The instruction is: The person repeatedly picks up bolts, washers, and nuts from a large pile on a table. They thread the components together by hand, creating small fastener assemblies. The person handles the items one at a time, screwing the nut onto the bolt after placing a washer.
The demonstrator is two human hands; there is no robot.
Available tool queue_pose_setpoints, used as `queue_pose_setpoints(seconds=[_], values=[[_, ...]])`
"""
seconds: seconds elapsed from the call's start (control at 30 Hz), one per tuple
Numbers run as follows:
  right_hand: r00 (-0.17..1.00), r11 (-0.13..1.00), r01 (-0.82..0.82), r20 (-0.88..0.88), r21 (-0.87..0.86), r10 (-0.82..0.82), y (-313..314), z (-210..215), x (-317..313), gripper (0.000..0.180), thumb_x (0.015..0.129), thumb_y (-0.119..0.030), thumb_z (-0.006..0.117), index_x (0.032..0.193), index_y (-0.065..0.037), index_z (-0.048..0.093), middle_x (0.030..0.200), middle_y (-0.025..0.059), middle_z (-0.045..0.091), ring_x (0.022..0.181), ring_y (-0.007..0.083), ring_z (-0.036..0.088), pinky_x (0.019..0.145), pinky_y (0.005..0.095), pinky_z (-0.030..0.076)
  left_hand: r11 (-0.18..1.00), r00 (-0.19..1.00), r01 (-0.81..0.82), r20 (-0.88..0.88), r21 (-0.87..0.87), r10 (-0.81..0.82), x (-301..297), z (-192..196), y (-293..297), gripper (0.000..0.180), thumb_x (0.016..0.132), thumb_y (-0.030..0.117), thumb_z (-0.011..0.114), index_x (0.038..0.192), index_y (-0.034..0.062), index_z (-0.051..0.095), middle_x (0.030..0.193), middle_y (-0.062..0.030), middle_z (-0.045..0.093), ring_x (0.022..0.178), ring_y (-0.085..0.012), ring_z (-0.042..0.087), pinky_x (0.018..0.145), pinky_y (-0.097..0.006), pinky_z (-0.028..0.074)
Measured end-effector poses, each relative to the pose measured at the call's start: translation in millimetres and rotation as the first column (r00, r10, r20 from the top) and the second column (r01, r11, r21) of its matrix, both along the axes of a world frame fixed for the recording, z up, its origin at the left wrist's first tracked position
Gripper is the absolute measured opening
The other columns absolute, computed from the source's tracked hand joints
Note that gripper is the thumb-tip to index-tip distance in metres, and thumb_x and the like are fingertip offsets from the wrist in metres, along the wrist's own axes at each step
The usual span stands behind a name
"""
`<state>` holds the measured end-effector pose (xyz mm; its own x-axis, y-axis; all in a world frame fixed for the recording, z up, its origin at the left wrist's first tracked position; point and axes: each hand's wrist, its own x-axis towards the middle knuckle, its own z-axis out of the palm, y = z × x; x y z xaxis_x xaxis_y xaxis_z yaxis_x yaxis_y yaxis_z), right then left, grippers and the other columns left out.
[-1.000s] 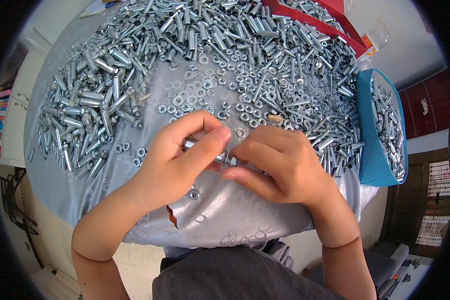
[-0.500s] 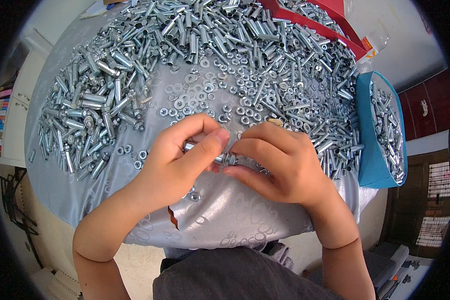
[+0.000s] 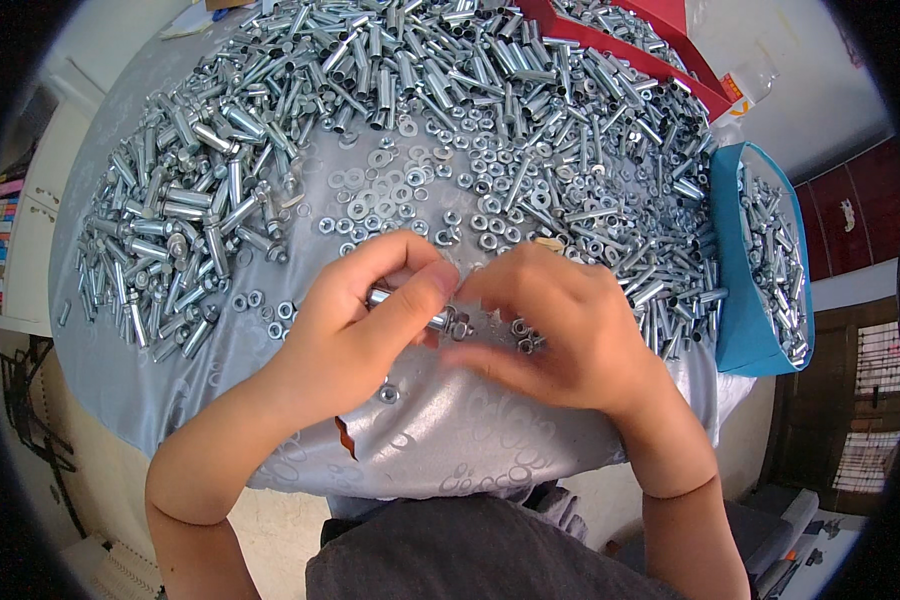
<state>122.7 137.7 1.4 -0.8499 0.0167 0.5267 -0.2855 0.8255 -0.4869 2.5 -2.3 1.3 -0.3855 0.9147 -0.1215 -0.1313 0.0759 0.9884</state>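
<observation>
Pinched between the thumb and fingers of my left hand (image 3: 365,325) is a shiny expansion bolt (image 3: 438,319), lying roughly sideways. A nut (image 3: 461,329) sits at its right end, and part of the sleeve is hidden by my thumb. My right hand (image 3: 575,325) is just to the right of that end, its thumb and fingers apart and slightly smeared by motion. I see nothing held in it. Some loose nuts (image 3: 526,338) lie on the cloth behind the gap between its thumb and fingers.
Finished-looking bolts (image 3: 185,200) are heaped at the left, metal sleeves (image 3: 400,60) at the back. Washers (image 3: 370,195) and nuts (image 3: 490,225) spread mid-table on the silver tablecloth (image 3: 450,430). A blue bin (image 3: 740,320) stands right, a red box (image 3: 660,65) at the back right.
My right thumb and fingers have come apart from the nut end of the bolt, which now shows uncovered. My left hand keeps its hold in nearly the same place.
</observation>
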Motion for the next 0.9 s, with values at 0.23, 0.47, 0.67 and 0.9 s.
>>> queue_pose_setpoints(seconds=[0.23, 0.47, 0.67, 0.9], values=[[0.987, 0.998, 0.057, 0.152, -0.007, -0.055, -5, 3, 3, 0.020, 0.077, -0.024, 0.061, 0.084, -0.006, 0.055, 0.064, 0.0069, 0.051, 0.055, 0.0245, 0.056, 0.047, 0.0328, 0.043, 1.000, 1.000, -0.008, -0.004, -0.004, 0.008, -1, -2, 1, 0.019, 0.088, 0.020, 0.050, 0.090, 0.0013, 0.053, 0.079, -0.0008, 0.053, 0.071, -0.0047, 0.049, 0.060, -0.020, 0.043], [0.986, 0.987, 0.095, 0.147, -0.128, -0.076, -9, 3, 3, 0.019, 0.072, -0.018, 0.066, 0.083, -0.004, 0.058, 0.072, 0.0085, 0.056, 0.056, 0.0239, 0.056, 0.048, 0.0315, 0.044, 1.000, 0.998, -0.029, 0.057, -0.005, 0.030, 0, 0, 1, 0.019, 0.088, 0.020, 0.050, 0.089, 0.0008, 0.052, 0.077, -0.0006, 0.052, 0.069, -0.0045, 0.048, 0.060, -0.020, 0.042], [0.988, 0.995, -0.047, 0.152, 0.093, 0.033, 4, 0, 5, 0.029, 0.069, -0.023, 0.069, 0.086, -0.003, 0.057, 0.073, 0.0080, 0.056, 0.057, 0.0224, 0.055, 0.048, 0.0305, 0.044, 1.000, 1.000, 0.025, 0.007, -0.008, -0.025, 2, 0, 0, 0.017, 0.088, 0.018, 0.050, 0.089, 0.0009, 0.052, 0.079, -0.0008, 0.052, 0.071, -0.0045, 0.048, 0.061, -0.020, 0.043], [0.992, 1.000, -0.012, 0.124, -0.021, 0.014, -5, -2, 1, 0.019, 0.079, -0.024, 0.059, 0.081, -0.005, 0.055, 0.067, 0.0091, 0.053, 0.057, 0.0256, 0.056, 0.047, 0.0336, 0.042, 1.000, 0.997, -0.003, 0.071, 0.022, 0.001, 1, -1, 0, 0.016, 0.088, 0.017, 0.050, 0.089, 0.0011, 0.051, 0.080, -0.0008, 0.051, 0.073, -0.0039, 0.047, 0.061, -0.021, 0.043]])
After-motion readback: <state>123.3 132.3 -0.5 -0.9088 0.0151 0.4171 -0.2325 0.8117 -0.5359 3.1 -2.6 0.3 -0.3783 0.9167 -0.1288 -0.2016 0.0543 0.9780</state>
